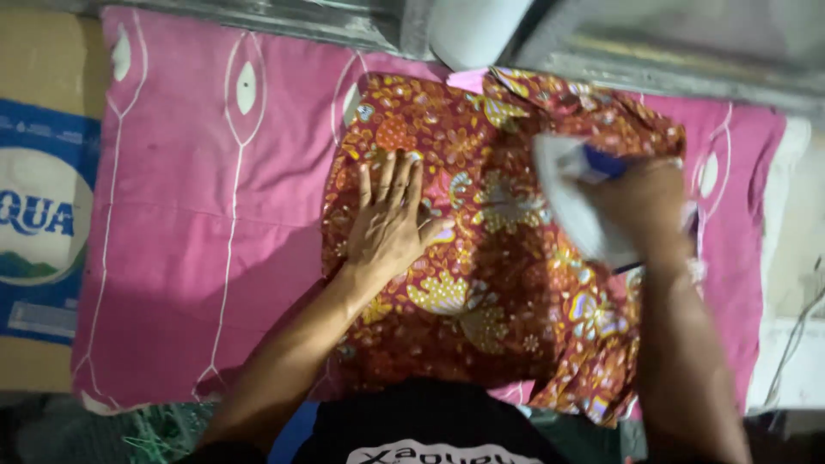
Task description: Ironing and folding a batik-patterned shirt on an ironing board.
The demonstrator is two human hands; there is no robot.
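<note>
A red patterned cloth [490, 283] with yellow and blue flowers lies spread over a pink sheet [198, 223]. My left hand [391, 223] rests flat on the cloth's left part, fingers spread and pointing away from me. My right hand [644, 206] grips the blue handle of a white clothes iron [571, 202], which sits blurred on the cloth's upper right part. The iron's sole faces the fabric; its far side is hidden by my hand.
The pink sheet with white line patterns covers the work surface. A cardboard box [43, 215] with a blue and white label stands at the left. A white cylinder [477, 30] and a grey frame lie along the far edge. A thin cord [795, 344] hangs at the right.
</note>
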